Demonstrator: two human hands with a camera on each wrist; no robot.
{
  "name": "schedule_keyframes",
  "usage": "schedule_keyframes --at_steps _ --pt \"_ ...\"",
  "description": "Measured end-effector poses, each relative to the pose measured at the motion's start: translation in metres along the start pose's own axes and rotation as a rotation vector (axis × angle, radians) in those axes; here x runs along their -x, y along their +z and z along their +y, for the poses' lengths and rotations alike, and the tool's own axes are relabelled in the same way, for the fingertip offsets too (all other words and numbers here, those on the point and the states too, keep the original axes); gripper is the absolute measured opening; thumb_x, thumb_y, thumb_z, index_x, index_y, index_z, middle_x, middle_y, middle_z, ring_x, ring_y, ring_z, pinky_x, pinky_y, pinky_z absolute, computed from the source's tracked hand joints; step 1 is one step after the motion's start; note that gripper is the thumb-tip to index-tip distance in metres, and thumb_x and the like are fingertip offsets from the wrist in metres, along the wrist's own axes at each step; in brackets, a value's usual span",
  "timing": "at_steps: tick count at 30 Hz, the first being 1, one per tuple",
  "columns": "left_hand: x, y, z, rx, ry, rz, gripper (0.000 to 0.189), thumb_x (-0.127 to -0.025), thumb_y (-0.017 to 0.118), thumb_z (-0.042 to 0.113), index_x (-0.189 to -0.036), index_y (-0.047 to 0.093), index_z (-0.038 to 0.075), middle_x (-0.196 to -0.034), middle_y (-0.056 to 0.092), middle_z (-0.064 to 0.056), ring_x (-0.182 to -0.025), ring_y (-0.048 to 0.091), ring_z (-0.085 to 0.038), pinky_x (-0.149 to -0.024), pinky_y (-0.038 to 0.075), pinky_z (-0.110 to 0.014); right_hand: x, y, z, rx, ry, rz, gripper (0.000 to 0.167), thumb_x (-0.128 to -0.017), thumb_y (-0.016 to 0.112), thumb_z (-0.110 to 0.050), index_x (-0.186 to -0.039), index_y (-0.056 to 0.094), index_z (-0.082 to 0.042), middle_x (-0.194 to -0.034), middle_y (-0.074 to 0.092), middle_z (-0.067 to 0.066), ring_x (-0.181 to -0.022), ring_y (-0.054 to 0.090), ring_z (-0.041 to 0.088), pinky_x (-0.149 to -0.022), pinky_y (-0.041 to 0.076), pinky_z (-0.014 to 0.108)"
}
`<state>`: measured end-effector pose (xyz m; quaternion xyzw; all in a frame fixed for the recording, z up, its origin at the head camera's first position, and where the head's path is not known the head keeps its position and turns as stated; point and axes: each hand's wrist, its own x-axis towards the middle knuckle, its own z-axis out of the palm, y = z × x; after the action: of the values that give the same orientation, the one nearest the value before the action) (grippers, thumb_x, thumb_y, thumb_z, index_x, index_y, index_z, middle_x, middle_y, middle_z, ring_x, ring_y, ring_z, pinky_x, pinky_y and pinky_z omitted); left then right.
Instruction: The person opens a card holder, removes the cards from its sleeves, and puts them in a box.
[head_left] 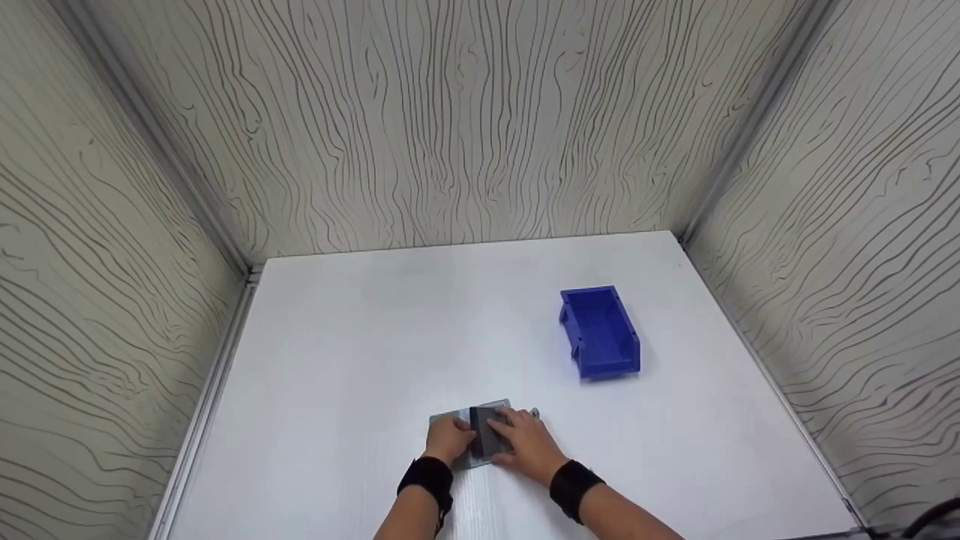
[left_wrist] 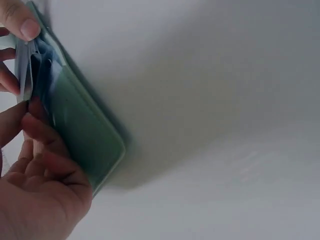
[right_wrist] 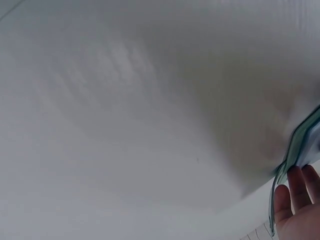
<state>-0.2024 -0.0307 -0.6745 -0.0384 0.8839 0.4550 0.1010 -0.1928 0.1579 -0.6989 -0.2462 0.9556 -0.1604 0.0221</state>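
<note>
A green card holder [left_wrist: 87, 127] lies spread open near the front of the table, with clear plastic sleeves [left_wrist: 25, 70] standing up from its middle. A grey card-like piece with a black stripe [head_left: 491, 431] shows between the hands in the head view; whether it sits inside a sleeve cannot be told. My left hand [head_left: 448, 439] pinches at the left edge of this striped piece with curled fingers. On the other side, my right hand [head_left: 531, 448] holds the holder's right part and sleeves between thumb and fingers. A narrow strap end [head_left: 535, 412] pokes out beyond the right hand.
Farther back on the right stands a blue plastic bin [head_left: 602, 334] on the white table [head_left: 360, 337]. Wood-patterned panels [head_left: 450, 127] enclose the table at the back and both sides. Black bands [head_left: 576, 491] circle both wrists.
</note>
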Motion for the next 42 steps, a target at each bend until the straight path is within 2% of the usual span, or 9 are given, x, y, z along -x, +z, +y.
schedule_keyframes --at_steps 4,12,18,22,25,28,34,38,42 --pt "0.000 -0.012 -0.002 0.031 -0.048 -0.035 0.009 -0.080 0.071 0.008 -0.081 0.068 -0.001 -0.073 0.064 -0.005 -0.066 0.057 -0.015 -0.059 0.049 -0.028 0.000 0.002 0.002 0.019 -0.003 0.017 0.065 -0.079 0.075 -0.043 -0.134 0.058 -0.012 -0.139 0.051 0.010 -0.117 0.052 0.031 -0.098 0.043 0.051" --pt "-0.003 -0.033 -0.013 0.283 -0.072 -0.104 0.013 -0.086 0.067 0.007 -0.084 0.066 -0.006 -0.071 0.064 -0.005 -0.063 0.058 -0.013 -0.061 0.051 -0.029 0.000 0.001 0.004 -0.029 0.021 0.030 0.067 -0.078 0.076 -0.041 -0.134 0.057 -0.008 -0.138 0.051 0.011 -0.117 0.052 0.031 -0.097 0.044 0.051" --pt "-0.004 -0.026 -0.014 0.440 -0.084 -0.119 0.018 -0.087 0.066 0.008 -0.093 0.066 -0.009 -0.077 0.066 -0.004 -0.067 0.058 -0.011 -0.064 0.052 -0.026 -0.002 -0.003 0.000 -0.084 -0.003 0.092 0.073 -0.075 0.080 -0.041 -0.136 0.053 -0.011 -0.138 0.050 0.010 -0.123 0.050 0.031 -0.098 0.043 0.056" --pt "-0.006 -0.019 -0.011 0.491 -0.085 -0.128 0.024 -0.089 0.065 0.011 -0.099 0.066 -0.011 -0.079 0.066 -0.002 -0.069 0.057 -0.009 -0.064 0.050 -0.023 -0.004 -0.009 -0.006 -0.214 -0.063 0.151 0.066 -0.077 0.081 -0.033 -0.134 0.054 -0.016 -0.139 0.048 0.010 -0.123 0.052 0.027 -0.094 0.048 0.050" --pt "-0.007 -0.015 -0.007 0.518 -0.093 -0.127 0.027 -0.088 0.065 0.013 -0.103 0.065 -0.011 -0.080 0.064 0.001 -0.070 0.056 -0.009 -0.065 0.048 -0.022 -0.004 -0.013 -0.009 -0.300 -0.050 0.164 0.056 -0.081 0.077 -0.026 -0.133 0.057 -0.017 -0.142 0.045 0.011 -0.121 0.055 0.025 -0.092 0.049 0.049" --pt "-0.008 -0.011 -0.003 0.535 -0.091 -0.131 0.030 -0.089 0.065 0.014 -0.106 0.065 -0.011 -0.079 0.062 0.000 -0.072 0.056 -0.011 -0.066 0.047 -0.023 -0.004 -0.017 -0.010 -0.217 -0.091 0.226 0.050 -0.081 0.077 -0.021 -0.129 0.061 -0.017 -0.143 0.045 0.011 -0.119 0.057 0.026 -0.091 0.050 0.050" --pt "-0.010 -0.005 0.006 0.500 -0.066 -0.156 0.036 -0.090 0.065 0.020 -0.111 0.064 -0.009 -0.089 0.068 -0.005 -0.083 0.062 -0.020 -0.074 0.053 -0.034 -0.009 -0.020 -0.002 0.177 -0.332 0.484 0.040 -0.074 0.081 -0.016 -0.113 0.072 -0.016 -0.122 0.065 0.002 -0.107 0.061 0.020 -0.086 0.053 0.037" --pt "-0.010 -0.003 0.012 0.517 -0.053 -0.156 0.040 -0.093 0.063 0.027 -0.115 0.064 -0.007 -0.095 0.071 -0.012 -0.087 0.065 -0.025 -0.079 0.054 -0.037 -0.012 -0.026 0.006 0.209 -0.373 0.607 0.039 -0.071 0.082 -0.006 -0.108 0.074 -0.011 -0.108 0.072 0.000 -0.095 0.065 0.016 -0.081 0.054 0.033" --pt "-0.007 -0.002 0.014 0.451 0.020 -0.143 0.035 -0.094 0.062 0.019 -0.115 0.064 -0.008 -0.096 0.070 -0.017 -0.088 0.066 -0.029 -0.078 0.055 -0.037 -0.015 -0.037 0.024 0.190 -0.319 0.689 0.039 -0.070 0.080 -0.001 -0.108 0.074 -0.008 -0.107 0.073 0.002 -0.094 0.066 0.020 -0.081 0.055 0.036"
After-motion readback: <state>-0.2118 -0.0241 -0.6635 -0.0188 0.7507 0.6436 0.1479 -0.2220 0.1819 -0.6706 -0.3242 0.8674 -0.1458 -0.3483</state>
